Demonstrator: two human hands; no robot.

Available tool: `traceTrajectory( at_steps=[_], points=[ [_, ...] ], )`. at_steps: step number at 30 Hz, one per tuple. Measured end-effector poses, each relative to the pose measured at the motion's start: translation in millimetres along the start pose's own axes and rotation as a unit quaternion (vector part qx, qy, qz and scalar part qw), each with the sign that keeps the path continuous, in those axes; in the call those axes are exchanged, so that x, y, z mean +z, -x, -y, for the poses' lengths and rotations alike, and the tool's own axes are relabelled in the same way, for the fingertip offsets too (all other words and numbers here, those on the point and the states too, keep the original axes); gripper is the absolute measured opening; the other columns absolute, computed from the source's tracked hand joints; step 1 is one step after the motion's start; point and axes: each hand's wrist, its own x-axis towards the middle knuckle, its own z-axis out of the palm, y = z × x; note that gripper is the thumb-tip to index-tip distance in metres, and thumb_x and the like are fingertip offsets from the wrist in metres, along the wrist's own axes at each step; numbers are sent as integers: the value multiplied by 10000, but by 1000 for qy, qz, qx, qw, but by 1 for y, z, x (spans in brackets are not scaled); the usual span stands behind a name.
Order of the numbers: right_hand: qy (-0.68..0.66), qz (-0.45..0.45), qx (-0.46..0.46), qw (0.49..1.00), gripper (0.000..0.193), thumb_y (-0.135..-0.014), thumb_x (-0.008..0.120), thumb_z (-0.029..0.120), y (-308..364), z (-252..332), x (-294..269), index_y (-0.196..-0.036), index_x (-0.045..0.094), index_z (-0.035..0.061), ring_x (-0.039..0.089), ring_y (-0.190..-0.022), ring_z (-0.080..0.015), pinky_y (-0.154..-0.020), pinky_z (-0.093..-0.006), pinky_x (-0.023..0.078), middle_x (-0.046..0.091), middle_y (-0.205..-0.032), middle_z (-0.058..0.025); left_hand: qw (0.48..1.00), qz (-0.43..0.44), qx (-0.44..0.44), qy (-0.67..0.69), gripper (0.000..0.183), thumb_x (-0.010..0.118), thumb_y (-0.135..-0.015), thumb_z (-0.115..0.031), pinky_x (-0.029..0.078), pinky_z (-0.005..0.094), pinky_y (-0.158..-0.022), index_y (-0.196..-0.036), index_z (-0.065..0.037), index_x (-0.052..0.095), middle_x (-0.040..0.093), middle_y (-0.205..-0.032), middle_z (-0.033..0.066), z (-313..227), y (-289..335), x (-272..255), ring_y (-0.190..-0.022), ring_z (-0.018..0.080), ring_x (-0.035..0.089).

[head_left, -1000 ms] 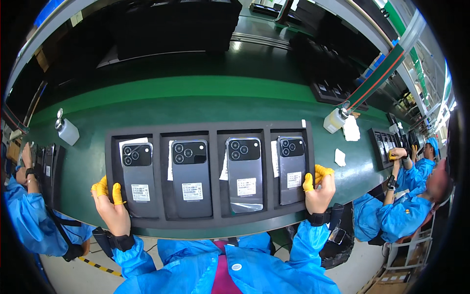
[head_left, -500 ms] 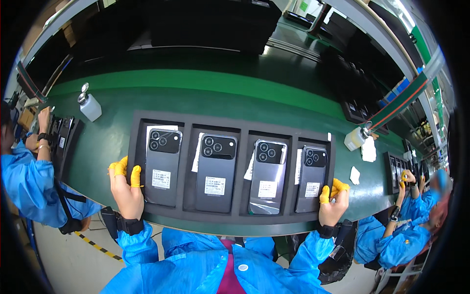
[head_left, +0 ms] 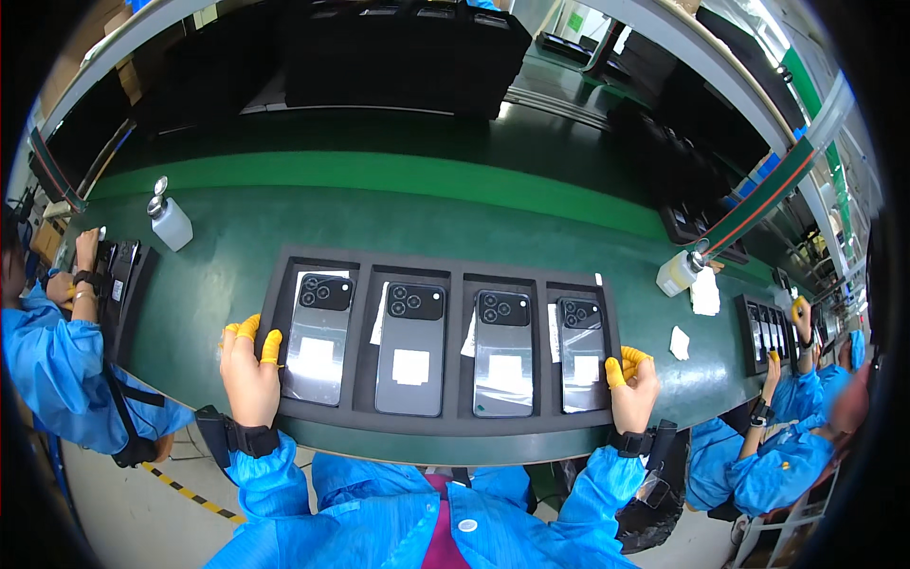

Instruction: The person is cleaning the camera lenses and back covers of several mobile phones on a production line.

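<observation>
A dark grey foam tray (head_left: 455,423) lies in front of me at the bench's near edge. Each of its compartments holds a smartphone, back side up, with a camera block at the top and a white label. From left to right I see the first phone (head_left: 318,334), a second (head_left: 408,334), a third (head_left: 502,338) and one more (head_left: 582,343). White slips stick out beside them. My left hand (head_left: 251,381) grips the tray's left end, my right hand (head_left: 633,394) its right end. Yellow finger cots cover some fingertips on both.
A white pump bottle (head_left: 172,224) stands on the green bench (head_left: 379,209) at left, another bottle (head_left: 677,274) at right by white wipes (head_left: 705,292). A crumpled wipe (head_left: 680,343) lies nearer. Co-workers in blue handle phone trays on both sides. Dark stacks fill the back.
Held at both ends, the tray has come down and looks smaller and flatter, its far edge nearer to me. Both hands moved with it, still gripping. A co-worker's hand at right has risen.
</observation>
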Motion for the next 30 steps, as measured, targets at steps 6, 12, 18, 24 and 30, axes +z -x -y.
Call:
traceTrajectory(
  at_steps=[6, 12, 18, 24, 30],
  points=[
    [-16, -2, 4, 1000, 255, -829, 785, 33, -2, -4, 1, -1050, 688, -50, 596, -681, -118, -599, -266, 484, 618, -888, -66, 999, 7, -30, 15, 319, 709, -897, -109, 489, 444, -884, -1165, 60, 678, 635, -1100, 214, -5, -2, -2, -1009, 405, 615],
    [-20, 16, 31, 999, 240, -878, 750, 35, -1, -8, -1, -1093, 662, -29, 585, -739, -83, -667, -234, 477, 660, -894, -28, 999, 17, -39, 26, 326, 714, -889, -107, 491, 441, -879, -1168, 59, 679, 633, -1097, 216, -6, -2, -3, -999, 404, 619],
    [-8, 14, 22, 1000, 218, -881, 748, 32, -1, -4, -1, -1075, 666, -23, 578, -724, -77, -656, -227, 474, 658, -884, -25, 1000, 4, -17, 4, 327, 717, -886, -101, 493, 451, -869, -1164, 66, 678, 635, -1087, 224, -1, -1, -2, -999, 407, 623],
    [-34, -7, 25, 999, 248, -825, 795, 48, -1, -7, 1, -1031, 690, -43, 595, -688, -120, -623, -272, 486, 632, -876, -56, 999, -2, -25, 20, 305, 718, -887, -98, 498, 428, -858, -1140, 70, 686, 658, -1070, 214, -4, -1, -3, -966, 387, 640],
    [-19, -9, 8, 1000, 246, -823, 796, 48, -1, -8, 2, -1030, 695, -38, 596, -695, -129, -633, -275, 488, 624, -882, -59, 999, 3, -27, 26, 316, 717, -891, -105, 499, 441, -851, -1160, 58, 678, 635, -1065, 216, -4, -1, -4, -970, 404, 627]
  ],
)
